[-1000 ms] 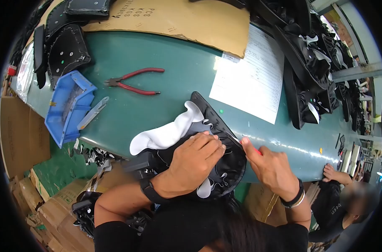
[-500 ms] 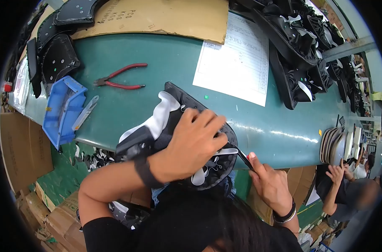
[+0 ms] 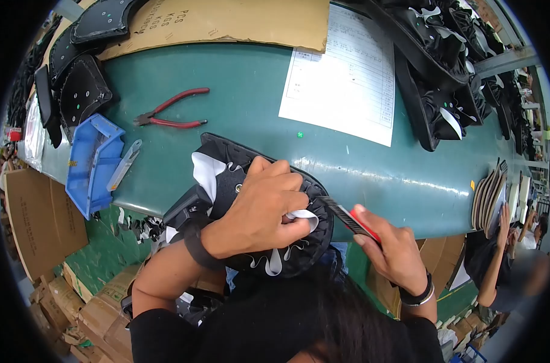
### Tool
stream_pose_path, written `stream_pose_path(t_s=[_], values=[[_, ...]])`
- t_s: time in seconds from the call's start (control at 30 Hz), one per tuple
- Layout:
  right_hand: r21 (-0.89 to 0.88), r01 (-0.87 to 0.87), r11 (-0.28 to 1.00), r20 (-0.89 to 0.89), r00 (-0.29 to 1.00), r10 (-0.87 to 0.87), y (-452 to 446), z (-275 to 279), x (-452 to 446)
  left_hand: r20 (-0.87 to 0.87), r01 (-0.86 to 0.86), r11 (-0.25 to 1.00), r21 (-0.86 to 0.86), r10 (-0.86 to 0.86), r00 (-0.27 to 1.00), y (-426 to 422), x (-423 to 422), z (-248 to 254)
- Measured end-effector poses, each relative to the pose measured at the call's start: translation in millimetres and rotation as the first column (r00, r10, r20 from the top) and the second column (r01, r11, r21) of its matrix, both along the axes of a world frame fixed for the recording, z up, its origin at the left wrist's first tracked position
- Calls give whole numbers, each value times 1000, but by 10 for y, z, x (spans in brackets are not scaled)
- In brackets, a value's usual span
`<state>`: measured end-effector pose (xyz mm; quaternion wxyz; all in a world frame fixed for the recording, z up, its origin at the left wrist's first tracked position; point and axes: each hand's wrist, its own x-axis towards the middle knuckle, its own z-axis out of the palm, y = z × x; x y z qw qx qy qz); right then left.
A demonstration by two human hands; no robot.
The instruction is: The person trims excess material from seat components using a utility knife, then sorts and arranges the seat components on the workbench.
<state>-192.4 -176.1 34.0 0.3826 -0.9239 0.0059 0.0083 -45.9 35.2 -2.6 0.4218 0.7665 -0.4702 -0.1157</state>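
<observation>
A black upholstered panel [image 3: 311, 242], its cloth gathered in folds along a curved edge with loose white fabric showing, lies at the table's front edge and over my lap. My left hand [image 3: 266, 202] is closed on it, pinching a strip of white fabric [image 3: 303, 215] between thumb and fingers. In my right hand [image 3: 396, 251] is a red-handled utility knife [image 3: 353, 222], its dark end pointing up and left at the panel's right rim. I cannot tell whether the blade touches the cloth.
Red-handled cutting pliers [image 3: 172, 109] lie on the green table [image 3: 238, 91] near a blue bin [image 3: 93, 169] and a pale cutter [image 3: 125, 164]. A printed sheet [image 3: 341, 91] and cardboard [image 3: 226, 24] lie behind. Black panels [image 3: 432, 78] pile up right; another person [image 3: 498, 260] works there.
My left hand has moved slightly left and down and now grips white fabric. The utility knife has turned, showing more of its red handle. The panel has shifted left.
</observation>
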Motion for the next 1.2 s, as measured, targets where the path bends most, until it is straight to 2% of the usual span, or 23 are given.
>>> stream_pose_path(t_s=[0.07,0.13,0.17,0.23,0.3,0.43,0.47,0.5,0.53,0.57,0.63,0.7,0.77,0.83,0.87,0.9,0.93,0.97,1.0,1.03,1.1,1.13,1.2], values=[[-208,-196,958,-139,976,169,57,62,119,-15,-15,999,-30,15,1000,-8,-1,-30],[-311,-223,924,-161,970,180,137,101,132,-33,-31,997,-65,29,999,14,49,-38],[-407,-245,880,-183,966,185,164,120,123,-318,-100,982,-157,46,947,61,116,-24],[-341,-182,922,-202,972,117,238,133,-101,-746,-327,898,-294,-2,666,141,143,-36],[-268,-112,957,-233,971,48,337,155,-375,-840,-634,586,-504,-162,518,121,181,-50],[-265,39,963,-185,979,-90,419,130,-429,-893,-681,580,-446,-343,292,184,218,182],[-301,-22,953,-145,989,-23,348,95,-300,-810,-419,842,-340,-36,585,199,223,181],[-351,-74,933,-108,993,39,258,99,-159,-504,-201,977,-78,135,853,170,230,182],[-402,-113,909,-161,986,52,214,172,-7,-207,-131,988,78,145,967,134,197,282],[-437,-155,886,-226,972,59,205,234,126,6,-99,947,305,102,995,128,175,382],[-448,-176,876,-203,975,92,144,246,396,344,-113,936,332,-9,939,70,207,386],[-438,-219,872,-163,973,162,139,217,510,370,-97,960,263,-8,929,-2,322,205],[-403,-232,885,-248,959,139,147,119,568,98,-123,963,241,102,990,-22,444,94],[-345,-179,921,-287,955,78,251,171,385,29,-138,977,162,135,990,5,520,78],[-280,-143,949,-352,935,37,338,176,255,-249,-231,958,-171,185,951,110,616,75],[-269,-159,950,-355,933,55,363,133,147,-484,-382,802,-460,134,865,185,690,118],[-282,-116,952,-179,982,67,376,46,48,-480,-396,803,-445,159,863,176,648,215],[-277,-70,958,8,997,75,375,-18,17,-672,-475,739,-478,40,739,88,552,342],[-252,-86,964,16,996,93,367,-3,51,-810,-561,671,-485,-102,578,80,499,409],[-278,-83,957,-84,995,62,356,56,99,-781,-402,865,-300,19,624,173,518,308],[-296,-110,949,-174,983,59,296,96,215,-108,-231,973,-28,227,968,96,476,287],[-296,-113,948,-189,980,58,253,103,279,-99,-251,968,-20,248,964,117,453,258],[-326,-122,938,-189,980,62,198,95,367,354,-72,974,214,-9,935,135,412,195]])
